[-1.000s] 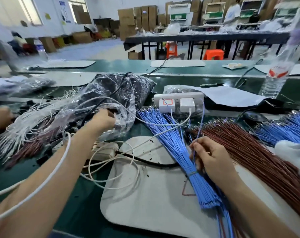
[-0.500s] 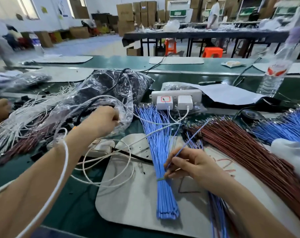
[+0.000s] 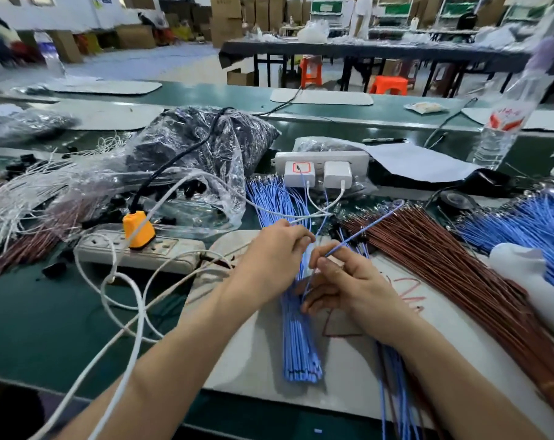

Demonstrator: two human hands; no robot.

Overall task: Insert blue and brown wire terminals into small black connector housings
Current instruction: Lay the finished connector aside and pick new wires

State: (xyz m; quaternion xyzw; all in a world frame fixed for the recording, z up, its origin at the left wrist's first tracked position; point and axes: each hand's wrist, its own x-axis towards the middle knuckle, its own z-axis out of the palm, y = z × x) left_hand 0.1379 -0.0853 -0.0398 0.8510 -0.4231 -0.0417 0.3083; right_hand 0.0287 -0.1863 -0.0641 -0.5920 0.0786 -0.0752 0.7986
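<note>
Swung left hand [image 3: 269, 258] over from far-left plastic bag [image 3: 187, 160] — curled, contents unseen — to meet right hand [image 3: 348, 281] pinching one blue wire [image 3: 364, 228], presumably lining up an insertion.

Bright, even, diffuse light falls from overhead. Shadows are soft, with a faint one beside the wire bundle [image 3: 296, 344] on the white mat [image 3: 253, 360] at 6 o'clock. Glare streaks the crumpled plastic bag [image 3: 206, 147] toward 10 o'clock. The centre is sharp: left hand [image 3: 269, 255], right hand [image 3: 348, 281] and its pinched blue wire [image 3: 364, 229]. The room at 12 o'clock is soft, and the 9 o'clock edge smears. Wide-angle distortion leans the water bottle [image 3: 504, 122] at 2 o'clock and curves the bench [image 3: 47, 312]
</note>
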